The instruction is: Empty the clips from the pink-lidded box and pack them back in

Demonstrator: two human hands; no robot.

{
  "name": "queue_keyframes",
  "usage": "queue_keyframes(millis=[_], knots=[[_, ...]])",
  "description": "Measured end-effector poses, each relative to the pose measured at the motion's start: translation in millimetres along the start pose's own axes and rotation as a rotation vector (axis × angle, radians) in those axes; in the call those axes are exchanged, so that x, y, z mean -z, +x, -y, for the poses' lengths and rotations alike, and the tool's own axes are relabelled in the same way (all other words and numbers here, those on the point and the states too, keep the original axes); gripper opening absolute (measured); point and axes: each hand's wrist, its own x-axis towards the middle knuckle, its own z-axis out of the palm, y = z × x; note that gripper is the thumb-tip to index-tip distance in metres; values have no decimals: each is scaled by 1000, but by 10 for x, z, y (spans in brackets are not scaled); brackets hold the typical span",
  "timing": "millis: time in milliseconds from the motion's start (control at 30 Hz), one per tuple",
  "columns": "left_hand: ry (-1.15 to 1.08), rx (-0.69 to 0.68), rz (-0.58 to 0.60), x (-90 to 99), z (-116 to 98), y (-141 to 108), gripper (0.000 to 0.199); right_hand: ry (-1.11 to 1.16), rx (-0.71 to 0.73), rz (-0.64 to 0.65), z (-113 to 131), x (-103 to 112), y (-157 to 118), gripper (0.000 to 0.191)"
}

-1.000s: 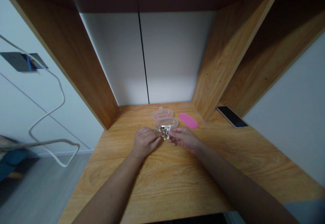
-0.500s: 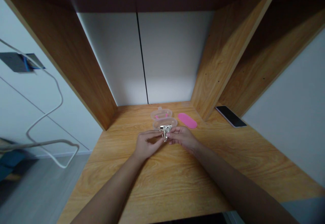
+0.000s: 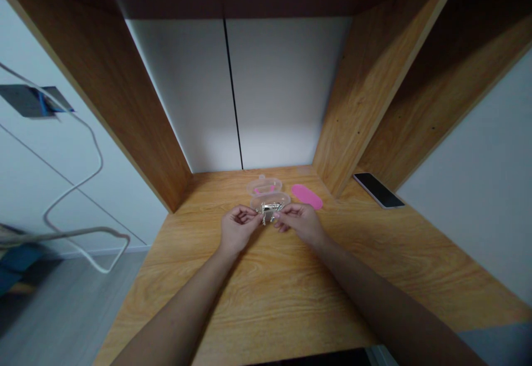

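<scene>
Between my hands is a small shiny silver metal piece (image 3: 271, 207) with thin legs or arms hanging from a straight bar; its exact kind is too small to make out. My left hand (image 3: 238, 230) pinches its left side with thumb and forefinger. On the other side, my right hand (image 3: 302, 223) grips the right part in its fingertips. Just behind it lies a clear plastic oval case (image 3: 254, 201), its lid (image 3: 263, 184) folded back, with small pink bits in the lid. A flat pink oval piece (image 3: 306, 196) rests right of the case.
A dark-screened phone (image 3: 378, 190) lies at the right, beyond the upright wooden divider (image 3: 353, 117). Wooden side panels and a white back wall (image 3: 274, 94) enclose the wooden desk (image 3: 266, 294). A white cable (image 3: 97, 144) hangs at the left.
My left hand has shifted slightly left and its fingers have curled. The silver piece's legs are now spread further apart, where before they were bunched together.
</scene>
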Motion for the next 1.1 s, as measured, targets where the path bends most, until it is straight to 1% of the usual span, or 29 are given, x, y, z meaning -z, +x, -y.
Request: queue_keyframes(millis=[67,167,267,433,533,600,733,933,1100], knots=[[-52,24,11,-2,4,7,40,17,-12,42,32,24,-5,47],[-97,86,56,-6,11,14,48,33,-69,121,58,74,-1,48],[-115,134,94,-10,21,13,53,28,-118,145,42,123,10,48],[-118,160,134,-11,44,7,50,26,-139,175,-6,167,22,45],[-115,168,158,-7,55,5,49,20,-172,202,-2,170,20,47],[-106,173,170,-5,56,2,49,17,-187,207,6,166,19,48],[-84,198,199,-10,58,-7,48,2,-170,204,-3,158,27,48],[-86,218,243,-14,104,-16,49,18,-166,155,-66,140,46,46],[-90,191,290,7,134,-15,44,11,-176,195,-76,121,46,46]])
